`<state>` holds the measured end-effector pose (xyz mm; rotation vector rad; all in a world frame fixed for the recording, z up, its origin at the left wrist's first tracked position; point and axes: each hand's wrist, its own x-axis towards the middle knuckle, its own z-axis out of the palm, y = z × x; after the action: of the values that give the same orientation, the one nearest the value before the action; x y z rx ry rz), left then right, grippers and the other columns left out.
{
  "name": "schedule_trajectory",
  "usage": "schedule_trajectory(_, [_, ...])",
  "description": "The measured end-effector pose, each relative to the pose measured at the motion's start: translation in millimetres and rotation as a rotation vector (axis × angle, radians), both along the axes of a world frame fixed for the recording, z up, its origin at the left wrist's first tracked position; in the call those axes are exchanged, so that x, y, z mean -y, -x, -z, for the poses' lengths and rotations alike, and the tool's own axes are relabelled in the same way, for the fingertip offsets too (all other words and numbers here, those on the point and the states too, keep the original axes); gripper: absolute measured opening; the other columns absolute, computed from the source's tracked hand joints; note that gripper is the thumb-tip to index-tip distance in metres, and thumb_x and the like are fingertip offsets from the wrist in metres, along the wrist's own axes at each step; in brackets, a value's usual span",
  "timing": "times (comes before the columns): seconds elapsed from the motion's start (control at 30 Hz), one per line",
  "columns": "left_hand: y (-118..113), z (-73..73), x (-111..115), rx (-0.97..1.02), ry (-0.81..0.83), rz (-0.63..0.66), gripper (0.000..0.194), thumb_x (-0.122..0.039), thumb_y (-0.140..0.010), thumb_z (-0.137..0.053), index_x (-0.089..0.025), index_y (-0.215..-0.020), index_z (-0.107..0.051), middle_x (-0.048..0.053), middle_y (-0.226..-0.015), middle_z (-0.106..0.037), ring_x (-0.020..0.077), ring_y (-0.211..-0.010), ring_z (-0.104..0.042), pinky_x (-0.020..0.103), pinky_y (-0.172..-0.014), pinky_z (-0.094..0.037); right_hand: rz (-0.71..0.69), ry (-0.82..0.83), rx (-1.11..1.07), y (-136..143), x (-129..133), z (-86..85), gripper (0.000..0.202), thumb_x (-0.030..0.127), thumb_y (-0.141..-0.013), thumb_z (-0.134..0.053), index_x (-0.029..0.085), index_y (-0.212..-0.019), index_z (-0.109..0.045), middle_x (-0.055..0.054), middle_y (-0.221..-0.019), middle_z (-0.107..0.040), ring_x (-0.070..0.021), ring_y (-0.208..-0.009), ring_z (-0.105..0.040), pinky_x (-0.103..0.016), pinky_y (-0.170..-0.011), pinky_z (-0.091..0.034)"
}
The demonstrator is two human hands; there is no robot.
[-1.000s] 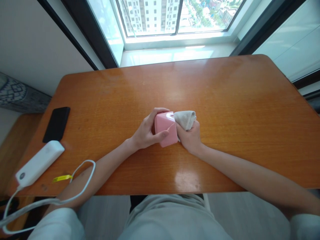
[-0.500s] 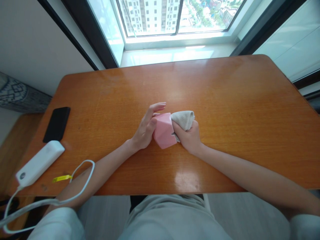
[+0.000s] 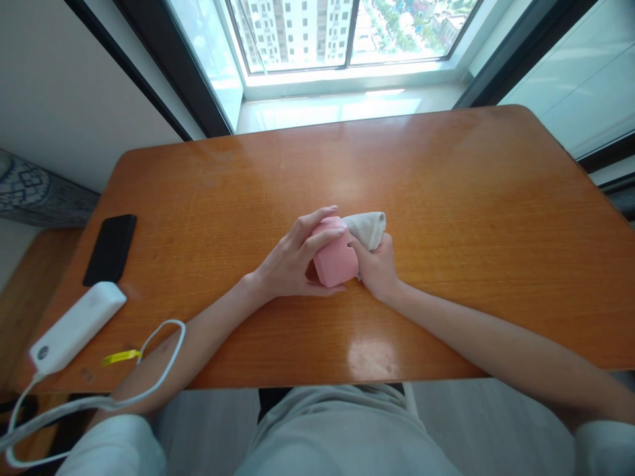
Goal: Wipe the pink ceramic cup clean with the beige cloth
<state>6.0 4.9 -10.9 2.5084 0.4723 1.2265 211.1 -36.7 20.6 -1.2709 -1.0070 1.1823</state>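
Observation:
A small pink faceted container (image 3: pixel 338 263) is held above the middle of the table, tipped on its side. Around it curls my left hand (image 3: pixel 290 258), fingers over the top and thumb along the near side. A light grey cloth (image 3: pixel 366 229) is bunched in my right hand (image 3: pixel 381 268), against the container's right-hand end. My right thumb lies at the rim there, and part of the cloth seems to be tucked inside the opening, though the inside is hidden from me.
On the left of the wooden table (image 3: pixel 446 198) lie a black phone (image 3: pixel 110 249) and a white power strip (image 3: pixel 78 327). Its white cable (image 3: pixel 173 360), with a yellow tag (image 3: pixel 120 357), loops over my left forearm. A window stands beyond the far edge.
My left hand has closed further round the pink container, its fingers now across the top. The container has turned and shifted slightly right. The cloth stays in my right hand.

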Motion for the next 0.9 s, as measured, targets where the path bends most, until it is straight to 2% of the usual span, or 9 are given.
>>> schedule_trajectory(0.17, [-2, -9.2, 9, 0.079, 0.463, -0.002, 0.107, -0.067, -0.077, -0.099, -0.028, -0.162, -0.047, 0.017, -0.150, -0.070, 0.0329, -0.123, -0.077, 0.044, -0.102, -0.064, -0.020, -0.062, 0.106, -1, 2, 3.1, 0.043, 0.053, -0.074, -0.092, 0.023, -0.063, -0.063, 0.002, -0.063, -0.060, -0.0123, -0.059, -0.049, -0.027, -0.052, -0.045])
schedule_trajectory(0.3, [0, -19.5, 11, 0.067, 0.691, -0.030, 0.101, -0.073, -0.076, -0.097, -0.025, -0.153, -0.054, 0.014, -0.140, -0.076, 0.0264, -0.106, -0.077, 0.036, -0.091, -0.060, -0.015, -0.096, 0.117, 0, 4, 0.9, 0.046, 0.053, -0.074, -0.094, 0.023, -0.060, -0.062, 0.003, -0.060, -0.058, -0.0121, -0.057, -0.049, -0.027, -0.052, -0.044])
schedule_trajectory(0.43, [0, -25.1, 16, 0.059, 0.890, -0.058, 0.084, -0.092, -0.097, -0.062, -0.019, -0.139, -0.065, 0.007, -0.108, -0.079, 0.0201, -0.086, -0.068, 0.031, -0.077, -0.051, -0.047, -0.108, 0.116, 1, 5, -1.0, 0.047, 0.049, -0.073, -0.096, 0.022, -0.056, -0.061, 0.003, -0.057, -0.058, -0.0121, -0.056, -0.052, -0.026, -0.052, -0.045])
schedule_trajectory(0.53, [-3, -20.9, 19, 0.084, 0.937, -0.100, 0.083, -0.091, -0.106, -0.047, -0.019, -0.144, -0.064, 0.009, -0.115, -0.078, 0.0221, -0.093, -0.070, 0.035, -0.084, -0.054, -0.051, -0.070, 0.078, 2, 4, -1.8, 0.043, 0.048, -0.071, -0.096, 0.022, -0.059, -0.064, 0.003, -0.058, -0.061, -0.0118, -0.056, -0.053, -0.025, -0.051, -0.045])
schedule_trajectory(0.63, [-4, -13.1, 17, 0.215, 0.760, -0.107, 0.077, -0.084, -0.112, -0.045, -0.026, -0.162, -0.053, 0.016, -0.153, -0.068, 0.0305, -0.134, -0.071, 0.047, -0.115, -0.058, -0.041, -0.005, 0.026, 3, 2, -3.2, 0.041, 0.047, -0.072, -0.096, 0.021, -0.062, -0.066, 0.003, -0.060, -0.063, -0.0116, -0.056, -0.053, -0.025, -0.050, -0.046])
schedule_trajectory(0.7, [-3, -8.3, 12, 0.228, 0.499, -0.052, 0.081, -0.085, -0.109, -0.051, -0.030, -0.169, -0.049, 0.018, -0.174, -0.052, 0.0372, -0.162, -0.054, 0.058, -0.134, -0.047, -0.031, 0.028, 0.004, 4, 1, -4.4, 0.041, 0.047, -0.072, -0.095, 0.022, -0.062, -0.065, 0.003, -0.061, -0.063, -0.0115, -0.055, -0.054, -0.025, -0.050, -0.047])
schedule_trajectory(0.77, [1, -4.1, 4, 0.127, 0.232, 0.031, 0.097, -0.089, -0.098, -0.067, -0.033, -0.174, -0.043, 0.020, -0.183, -0.040, 0.0431, -0.172, -0.041, 0.067, -0.138, -0.041, -0.024, 0.041, -0.013, 3, 1, -5.8, 0.040, 0.048, -0.073, -0.095, 0.022, -0.064, -0.066, 0.003, -0.061, -0.063, -0.0115, -0.056, -0.054, -0.025, -0.050, -0.047])
schedule_trajectory(0.83, [5, -0.2, -2, -0.002, 0.030, 0.070, 0.112, -0.089, -0.086, -0.083, -0.039, -0.175, -0.039, 0.019, -0.185, -0.037, 0.0467, -0.172, -0.041, 0.072, -0.136, -0.043, -0.026, 0.042, -0.022, 3, 1, -7.2, 0.041, 0.049, -0.073, -0.094, 0.022, -0.065, -0.065, 0.003, -0.061, -0.062, -0.0112, -0.055, -0.053, -0.024, -0.049, -0.047])
schedule_trajectory(0.9, [8, 3.2, -7, -0.081, -0.109, 0.052, 0.113, -0.082, -0.081, -0.092, -0.044, -0.173, -0.040, 0.017, -0.187, -0.034, 0.0472, -0.172, -0.041, 0.074, -0.134, -0.045, -0.032, 0.040, -0.028, 2, 0, -8.1, 0.043, 0.051, -0.072, -0.094, 0.023, -0.063, -0.062, 0.004, -0.059, -0.061, -0.0110, -0.055, -0.051, -0.024, -0.048, -0.045])
